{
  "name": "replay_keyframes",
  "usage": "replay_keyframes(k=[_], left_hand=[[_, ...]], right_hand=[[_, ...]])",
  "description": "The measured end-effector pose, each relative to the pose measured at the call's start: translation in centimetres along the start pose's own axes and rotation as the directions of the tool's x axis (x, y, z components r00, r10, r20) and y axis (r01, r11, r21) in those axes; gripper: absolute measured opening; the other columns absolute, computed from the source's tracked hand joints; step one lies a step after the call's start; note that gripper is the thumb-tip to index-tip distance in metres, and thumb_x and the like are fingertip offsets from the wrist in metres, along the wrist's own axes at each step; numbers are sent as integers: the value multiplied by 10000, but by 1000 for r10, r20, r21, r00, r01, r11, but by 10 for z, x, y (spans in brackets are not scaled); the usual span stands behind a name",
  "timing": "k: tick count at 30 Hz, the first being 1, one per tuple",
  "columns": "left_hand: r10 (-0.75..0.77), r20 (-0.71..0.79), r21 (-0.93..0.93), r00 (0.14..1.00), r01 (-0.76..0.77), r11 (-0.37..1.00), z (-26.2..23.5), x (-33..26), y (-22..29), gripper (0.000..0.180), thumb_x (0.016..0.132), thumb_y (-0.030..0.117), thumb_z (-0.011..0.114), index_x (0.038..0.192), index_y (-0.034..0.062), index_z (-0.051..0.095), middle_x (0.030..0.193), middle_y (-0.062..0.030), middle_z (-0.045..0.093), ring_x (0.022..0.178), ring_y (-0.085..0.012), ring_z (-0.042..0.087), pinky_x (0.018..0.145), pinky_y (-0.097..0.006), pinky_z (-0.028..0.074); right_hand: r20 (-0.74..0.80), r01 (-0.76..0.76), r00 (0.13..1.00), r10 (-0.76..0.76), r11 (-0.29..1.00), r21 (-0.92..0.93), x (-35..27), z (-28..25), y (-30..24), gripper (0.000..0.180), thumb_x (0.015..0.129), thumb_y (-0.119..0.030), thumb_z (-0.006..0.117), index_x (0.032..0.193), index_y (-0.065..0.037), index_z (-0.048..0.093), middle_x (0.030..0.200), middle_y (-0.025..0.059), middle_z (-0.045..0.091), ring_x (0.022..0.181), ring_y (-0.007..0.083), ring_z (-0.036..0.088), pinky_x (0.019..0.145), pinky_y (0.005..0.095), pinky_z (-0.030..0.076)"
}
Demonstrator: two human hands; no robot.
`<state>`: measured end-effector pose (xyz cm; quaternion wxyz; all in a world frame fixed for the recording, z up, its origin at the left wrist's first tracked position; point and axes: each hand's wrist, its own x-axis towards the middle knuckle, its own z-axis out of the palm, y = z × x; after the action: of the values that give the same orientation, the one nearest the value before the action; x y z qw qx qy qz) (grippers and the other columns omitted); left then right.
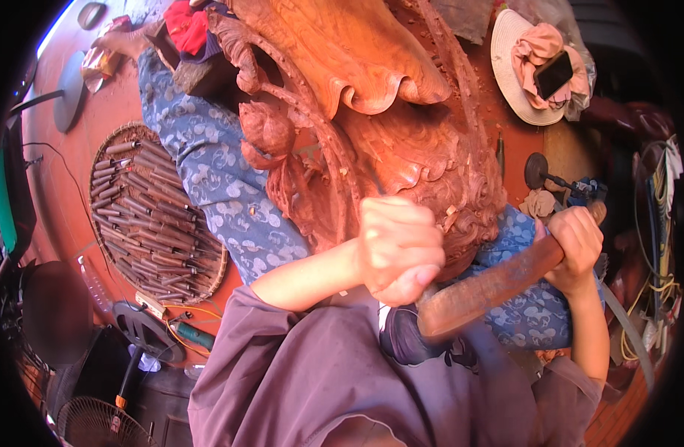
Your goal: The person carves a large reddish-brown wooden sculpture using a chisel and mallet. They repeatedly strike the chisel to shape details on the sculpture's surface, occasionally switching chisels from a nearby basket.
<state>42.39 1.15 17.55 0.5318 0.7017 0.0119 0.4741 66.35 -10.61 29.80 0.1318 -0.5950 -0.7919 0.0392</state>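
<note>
On the red floor, hands flank the wood carving (371, 112): left hand (398, 249) fisted, right hand (576, 246) gripping a mallet (491, 287).

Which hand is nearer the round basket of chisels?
Left. The left hand is fisted at the carving, right of the basket. The right hand grips the wooden mallet, farther right.

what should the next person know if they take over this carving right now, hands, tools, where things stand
Left hand: fist closed against the reddish wood carving; any tool inside it is hidden.
Right hand: gripping a wooden mallet, its head near the left fist.
Carving rests on a blue patterned cloth across the lap.
Round basket of chisels lies to the left on the floor.
Done: leaves and scrolls are deeply shaped; chips lie on the wood.
Left: cannot tell how much detail remains.
</note>
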Motion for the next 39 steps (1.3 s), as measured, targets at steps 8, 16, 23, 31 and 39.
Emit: replay_keyframes(k=[8, 16, 23, 31, 39], left_hand=[[-7, -44, 71, 999, 10, 997, -2, -1, -2, 256, 772, 226, 442, 558, 134, 550, 550, -12, 496, 471, -171, 460, 455, -321, 318], [-8, -81, 93, 997, 16, 996, -1, 0, -3, 274, 798, 227, 437, 566, 127, 544, 549, -15, 500, 469, -174, 473, 457, -325, 320], [4, -24, 129, 1000, -1, 992, 4, 1, 3, 266, 800, 206, 424, 579, 124, 549, 578, -24, 509, 506, -179, 498, 472, -323, 334], [-10, -109, 88, 994, 20, 996, 1, 3, -2, 307, 791, 217, 421, 529, 106, 535, 528, -32, 505, 471, -178, 498, 455, -323, 324], [-18, -185, 56, 983, 29, 998, -1, -4, -9, 160, 698, 209, 507, 574, 111, 534, 568, -27, 485, 479, -203, 444, 459, -343, 310]], right_hand=[[93, -69, 993, 75, 996, -64, 8, -4, -4, 256, 623, 21, 772, 725, -18, 541, 654, 106, 523, 576, 285, 538, 548, 375, 436], [44, -47, 998, 46, 999, 6, 8, -3, -3, 253, 621, 25, 756, 727, -24, 531, 648, 104, 521, 566, 284, 528, 533, 371, 422], [34, -19, 999, 19, 1000, 2, 9, -4, -3, 253, 626, 8, 757, 731, -24, 529, 645, 101, 516, 560, 282, 523, 531, 371, 423], [87, -49, 995, 53, 998, -41, 11, -3, -6, 273, 624, 11, 772, 742, -19, 528, 670, 107, 524, 579, 289, 532, 550, 376, 431], [133, -111, 985, 111, 994, -8, 7, -4, -4, 279, 629, 85, 739, 740, -4, 499, 673, 131, 510, 592, 312, 533, 595, 397, 466]])
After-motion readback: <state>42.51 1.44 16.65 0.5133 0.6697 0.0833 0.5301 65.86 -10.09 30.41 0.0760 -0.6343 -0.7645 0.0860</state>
